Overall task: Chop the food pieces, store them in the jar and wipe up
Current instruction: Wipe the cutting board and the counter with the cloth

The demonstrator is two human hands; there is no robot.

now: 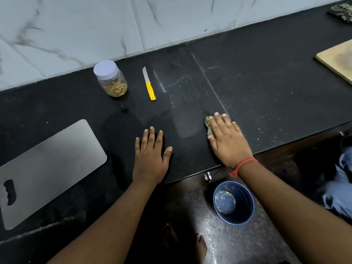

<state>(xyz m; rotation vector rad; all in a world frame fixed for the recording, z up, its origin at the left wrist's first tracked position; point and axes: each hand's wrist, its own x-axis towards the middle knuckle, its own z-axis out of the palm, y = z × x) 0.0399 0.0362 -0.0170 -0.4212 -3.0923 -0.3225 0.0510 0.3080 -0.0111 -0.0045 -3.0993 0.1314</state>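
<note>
A clear jar [112, 80] with a white lid stands at the back left of the black counter [266, 88], holding pale chopped food pieces. A yellow-handled knife [149, 84] lies to its right. My right hand [226, 140] presses flat with straight fingers on a greenish cloth [208, 126], of which only the left edge shows. My left hand [150, 157] rests flat on the counter, fingers spread, holding nothing. A steel chopping board [47, 168] lies at the left near the front edge.
A blue bucket [245, 218] with food scraps stands on the floor below the counter edge. A wooden board [337, 60] lies at the far right, a patterned cloth [342, 12] at the back right corner. Pale smears streak the counter's middle. Blue fabric [341, 187] hangs at right.
</note>
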